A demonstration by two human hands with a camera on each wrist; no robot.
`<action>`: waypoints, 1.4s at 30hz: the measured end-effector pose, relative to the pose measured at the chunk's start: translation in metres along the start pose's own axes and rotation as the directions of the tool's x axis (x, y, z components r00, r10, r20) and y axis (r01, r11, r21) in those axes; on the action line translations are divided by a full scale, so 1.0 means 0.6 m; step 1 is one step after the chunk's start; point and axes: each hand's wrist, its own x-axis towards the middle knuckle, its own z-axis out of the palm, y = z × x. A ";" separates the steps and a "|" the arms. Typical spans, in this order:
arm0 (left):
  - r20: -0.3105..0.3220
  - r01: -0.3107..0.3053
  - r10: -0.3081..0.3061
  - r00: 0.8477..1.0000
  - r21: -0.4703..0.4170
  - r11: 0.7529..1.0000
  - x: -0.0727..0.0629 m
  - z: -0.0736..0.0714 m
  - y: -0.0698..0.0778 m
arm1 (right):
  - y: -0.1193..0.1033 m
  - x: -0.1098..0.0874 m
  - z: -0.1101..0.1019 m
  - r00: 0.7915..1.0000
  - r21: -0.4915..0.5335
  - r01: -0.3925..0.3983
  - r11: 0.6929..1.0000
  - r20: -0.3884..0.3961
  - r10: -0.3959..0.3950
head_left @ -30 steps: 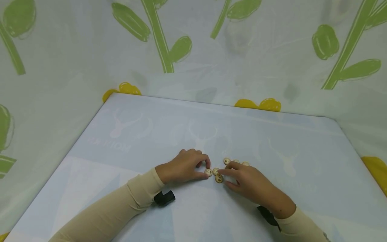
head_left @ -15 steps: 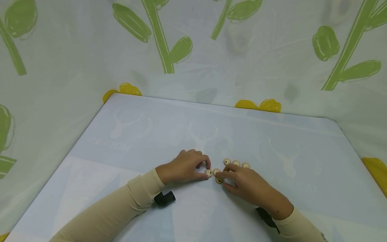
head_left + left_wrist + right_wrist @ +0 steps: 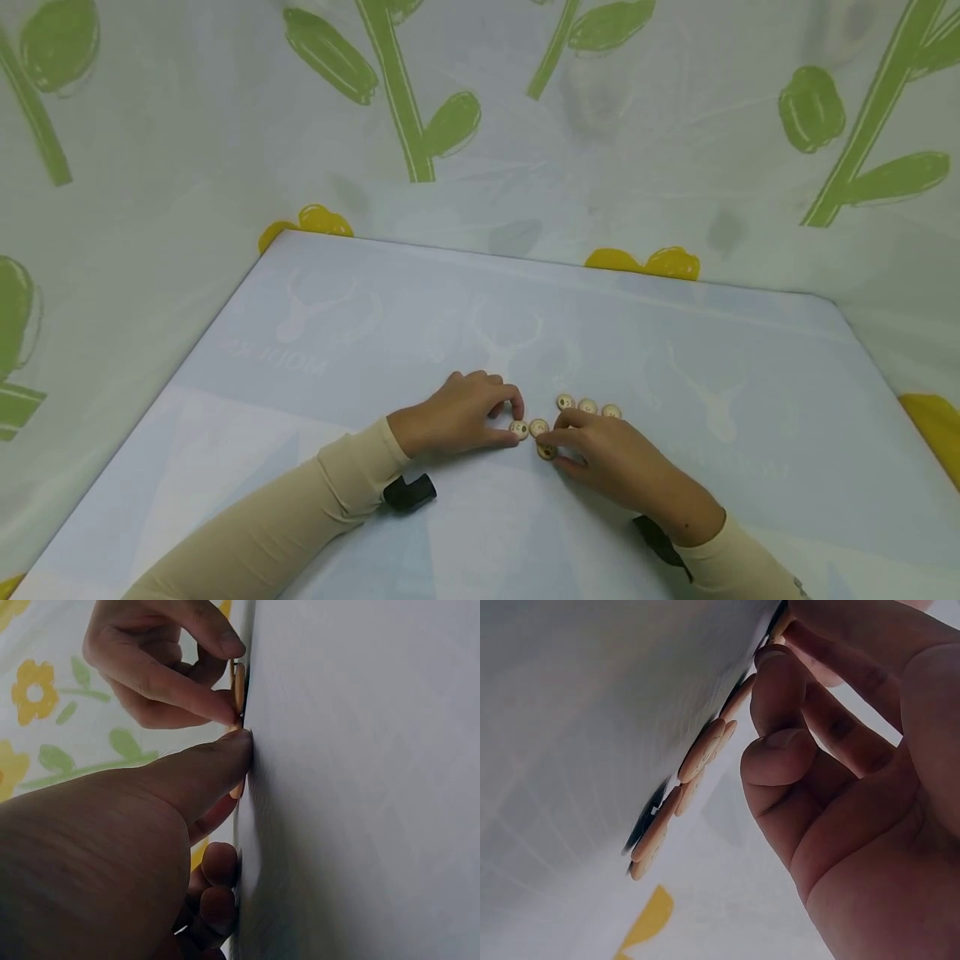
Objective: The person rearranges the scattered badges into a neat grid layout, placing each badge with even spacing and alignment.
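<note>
My left hand [image 3: 465,412] rests low at the middle of the table, pinching a small round wooden disc [image 3: 519,430] with dark printed marks between thumb and forefinger. Right beside it lies a second pale disc [image 3: 538,427]. My right hand [image 3: 618,458] comes in from the other side. Its thumb and forefinger pinch a browner disc [image 3: 546,451], partly covered by the fingers, just in front of the second one. In the left wrist view, the right hand's disc [image 3: 240,686] shows edge-on between the fingertips, close above the left thumb.
Behind the right hand lies a short row of similar discs, the left one [image 3: 566,402] marked dark, then a middle one [image 3: 587,406] and a right one [image 3: 611,412]. They sit on a pale blue tabletop [image 3: 360,325]. A leaf-patterned cloth [image 3: 510,183] hangs around the table.
My right hand has shifted slightly left and towards me, its disc moving a little the same way towards me. More of the back row shows. The left hand stays in place.
</note>
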 end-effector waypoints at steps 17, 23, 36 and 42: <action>-0.004 0.001 -0.001 1.000 0.010 1.000 0.002 -0.001 -0.001 | -0.005 0.002 -0.001 1.000 0.050 -0.023 0.998 0.019 0.023; -0.004 -0.002 0.002 1.000 0.000 1.000 -0.001 0.001 0.000 | -0.007 0.003 0.002 0.994 0.076 -0.083 0.994 0.077 0.077; -0.011 -0.002 0.001 1.000 -0.019 1.000 -0.006 -0.001 0.000 | -0.005 0.005 -0.003 0.979 0.176 -0.145 0.974 0.166 0.116; -0.011 -0.006 0.006 1.000 -0.015 1.000 -0.004 -0.001 0.000 | 0.000 0.000 -0.014 0.982 0.136 -0.147 0.980 0.143 0.128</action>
